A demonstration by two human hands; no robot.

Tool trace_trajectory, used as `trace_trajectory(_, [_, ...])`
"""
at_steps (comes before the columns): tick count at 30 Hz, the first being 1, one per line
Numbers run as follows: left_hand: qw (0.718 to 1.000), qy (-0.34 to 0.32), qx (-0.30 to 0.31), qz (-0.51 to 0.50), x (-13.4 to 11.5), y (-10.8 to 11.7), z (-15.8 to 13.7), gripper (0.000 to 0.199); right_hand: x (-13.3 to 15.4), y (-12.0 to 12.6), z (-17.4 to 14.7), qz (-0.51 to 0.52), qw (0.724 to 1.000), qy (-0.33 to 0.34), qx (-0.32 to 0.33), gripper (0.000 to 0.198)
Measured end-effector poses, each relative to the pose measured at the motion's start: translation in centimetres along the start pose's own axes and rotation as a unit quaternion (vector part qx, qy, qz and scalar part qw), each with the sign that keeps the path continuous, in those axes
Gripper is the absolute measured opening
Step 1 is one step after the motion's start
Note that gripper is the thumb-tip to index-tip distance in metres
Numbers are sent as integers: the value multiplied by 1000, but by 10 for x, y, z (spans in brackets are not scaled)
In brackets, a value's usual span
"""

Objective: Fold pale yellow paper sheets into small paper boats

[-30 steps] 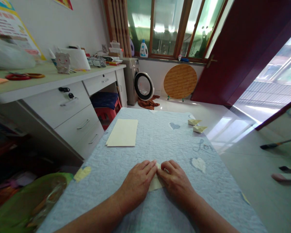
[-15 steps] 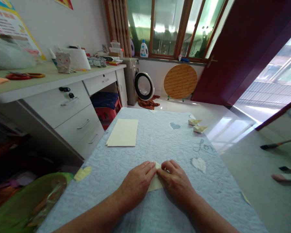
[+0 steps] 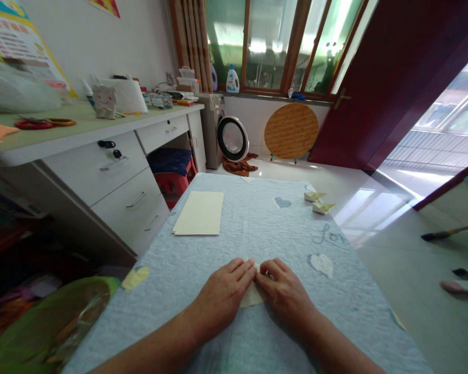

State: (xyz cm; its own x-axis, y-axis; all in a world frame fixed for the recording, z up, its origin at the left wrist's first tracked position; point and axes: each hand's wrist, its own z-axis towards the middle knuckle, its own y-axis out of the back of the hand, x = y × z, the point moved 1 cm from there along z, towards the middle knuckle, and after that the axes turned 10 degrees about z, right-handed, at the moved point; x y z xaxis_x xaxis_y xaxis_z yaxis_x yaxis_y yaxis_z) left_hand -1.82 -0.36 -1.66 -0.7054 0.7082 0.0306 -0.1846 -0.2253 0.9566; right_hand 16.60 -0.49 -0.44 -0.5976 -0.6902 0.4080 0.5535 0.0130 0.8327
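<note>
A folded piece of pale yellow paper (image 3: 251, 297) lies on the near part of the cloth-covered table, partly hidden under both hands. My left hand (image 3: 228, 284) presses it from the left, fingers held together over its upper part. From the right, my right hand (image 3: 284, 286) grips the same paper, its fingers curled and thumb side against it. The fingertips of the two hands almost meet near the paper's top. A stack of pale yellow paper sheets (image 3: 200, 213) rests farther off on the left. Two small folded paper boats (image 3: 323, 208) sit near the table's right edge.
A light blue quilted cloth (image 3: 257, 202) covers the table. Along the left stands a white desk (image 3: 101, 171) with scissors (image 3: 35, 123) on top. A green bin (image 3: 81, 301) is at the lower left. Behind are an open washing machine door (image 3: 233, 139) and a round wooden tabletop (image 3: 291, 130).
My left fingers have slid slightly right over the paper's top, covering more of it. My right hand keeps nearly the same pose. The whole view has shifted a little.
</note>
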Motion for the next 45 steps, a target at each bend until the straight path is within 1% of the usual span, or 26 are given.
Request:
trace_trajectory(3, [1000, 1, 14, -3, 0, 0, 1, 47, 0, 1, 1, -1, 1000, -1, 5, 8])
trace_trajectory(10, [999, 3, 34, 27, -3, 3, 1, 44, 3, 2, 1, -3, 1000, -2, 16, 7])
trace_trajectory(16, [1000, 11, 25, 11, -3, 5, 2, 44, 10, 14, -1, 53, 997, -41, 44, 17])
trace_trajectory(21, [999, 7, 34, 8, -4, 9, 4, 44, 10, 20, -2, 83, 994, -45, 52, 20])
trace_trajectory(24, [999, -1, 34, 16, -4, 7, 3, 45, 8, 20, -2, 77, 995, -39, 59, 20])
trace_trajectory(30, [999, -9, 26, 34, -5, 1, 0, 45, 3, 15, -2, 65, 996, -29, 47, 12])
trace_trajectory(37, [999, -14, -2, 39, -7, 6, -1, 40, 1, 14, -2, 60, 997, -27, 43, 11])
trace_trajectory(42, [999, -22, 16, 36, -6, 5, 0, 40, 3, 16, 0, 54, 997, -24, 46, 11])
trace_trajectory(45, [999, -9, 22, 24, -4, 3, -1, 42, 6, 19, 1, 49, 997, -23, 50, 15])
